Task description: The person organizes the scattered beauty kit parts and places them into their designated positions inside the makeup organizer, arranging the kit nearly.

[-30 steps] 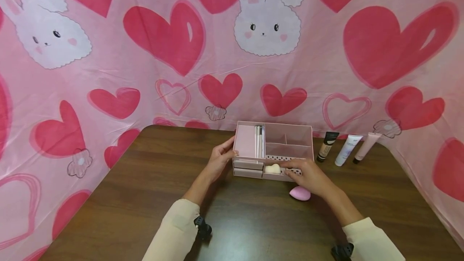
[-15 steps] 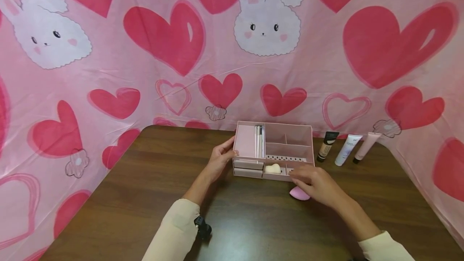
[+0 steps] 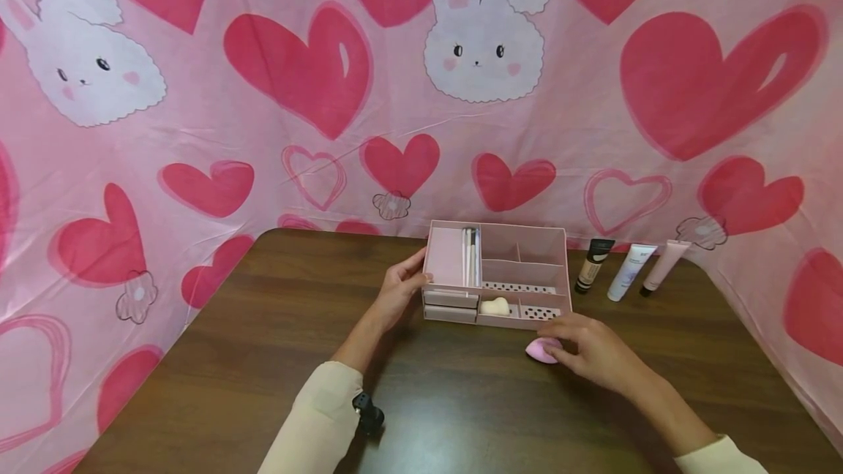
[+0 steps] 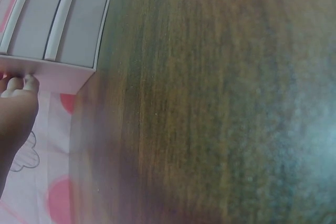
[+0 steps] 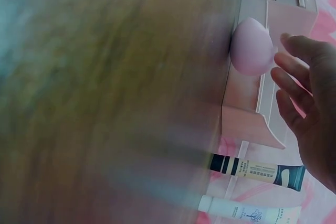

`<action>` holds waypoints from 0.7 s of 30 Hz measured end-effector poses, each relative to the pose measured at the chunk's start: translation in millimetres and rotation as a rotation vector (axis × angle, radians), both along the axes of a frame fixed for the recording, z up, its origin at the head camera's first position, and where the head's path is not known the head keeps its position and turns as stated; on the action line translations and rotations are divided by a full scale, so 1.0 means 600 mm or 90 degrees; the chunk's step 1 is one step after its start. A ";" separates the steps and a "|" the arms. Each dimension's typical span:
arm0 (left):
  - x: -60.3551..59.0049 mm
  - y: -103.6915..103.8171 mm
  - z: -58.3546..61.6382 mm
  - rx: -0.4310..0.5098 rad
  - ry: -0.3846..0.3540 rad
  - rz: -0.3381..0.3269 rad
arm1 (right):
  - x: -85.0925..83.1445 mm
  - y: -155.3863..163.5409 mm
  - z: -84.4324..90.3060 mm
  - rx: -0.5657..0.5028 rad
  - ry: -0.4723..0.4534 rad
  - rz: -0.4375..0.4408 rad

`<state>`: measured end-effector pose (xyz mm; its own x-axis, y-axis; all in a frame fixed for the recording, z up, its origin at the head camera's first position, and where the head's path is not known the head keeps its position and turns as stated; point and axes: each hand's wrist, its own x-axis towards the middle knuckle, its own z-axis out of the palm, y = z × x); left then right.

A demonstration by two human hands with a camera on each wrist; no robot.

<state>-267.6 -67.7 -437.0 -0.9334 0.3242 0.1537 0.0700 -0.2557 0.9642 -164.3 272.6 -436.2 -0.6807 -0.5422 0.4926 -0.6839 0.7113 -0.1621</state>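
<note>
Your left hand [image 3: 399, 288] rests with straight fingers against the left wall of the pink organizer [image 3: 454, 258]. Your right hand [image 3: 589, 348], fingers loosely spread and gripping nothing, reaches the pink sponge [image 3: 541, 348] lying on the table [image 3: 263, 342] just in front of the organizer. Three tubes [image 3: 628, 270] lie right of the organizer.

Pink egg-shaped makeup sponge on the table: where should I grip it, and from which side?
Grip the pink egg-shaped makeup sponge across its rounded middle, coming from the right, where the right hand already reaches. It lies on its side before the pink plastic organizer, which probably blocks the far side.
</note>
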 end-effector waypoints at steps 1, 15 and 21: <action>0.000 0.000 0.000 0.001 0.000 0.000 | 0.001 0.000 0.000 0.006 -0.006 -0.001; 0.000 0.001 -0.001 -0.017 0.019 0.011 | 0.006 0.016 -0.005 0.060 -0.007 0.017; -0.001 0.001 -0.002 -0.008 0.015 0.013 | 0.006 0.020 -0.011 0.036 0.001 0.027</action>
<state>-268.2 -67.1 -438.4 -0.9362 0.3067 0.1716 0.0977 -0.2419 0.9654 -161.0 284.8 -442.5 -0.6557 -0.5975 0.4616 -0.7141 0.6894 -0.1219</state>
